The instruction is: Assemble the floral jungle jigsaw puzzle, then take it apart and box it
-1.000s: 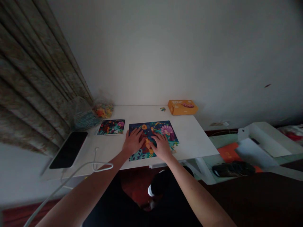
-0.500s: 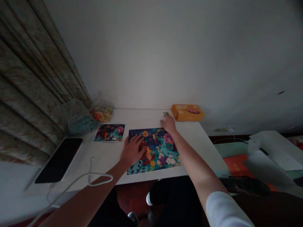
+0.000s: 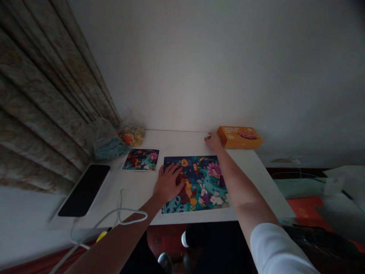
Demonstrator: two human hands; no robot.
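A jigsaw puzzle point(image 3: 199, 186) with rabbits, a bird and plants lies on the white table near its front edge. My left hand point(image 3: 169, 182) rests flat on the puzzle's left part, fingers spread. My right hand point(image 3: 214, 142) reaches past the puzzle's far edge, beside the left end of an orange box point(image 3: 242, 137). Its fingers are curled around a small puzzle piece point(image 3: 208, 137), mostly hidden by them. A small picture card point(image 3: 140, 160) with a similar scene lies left of the puzzle.
At the back left stand clear bags of teal pieces point(image 3: 110, 147) and of orange-yellow pieces point(image 3: 132, 135). A dark-screened tablet point(image 3: 84, 190) lies at the left edge, with a white cable point(image 3: 121, 210) in front. A patterned curtain point(image 3: 57, 95) hangs at the left.
My right hand's fingers have closed over the small piece that showed at their tips before. My left hand stays on the puzzle. The whole view has shifted a little.
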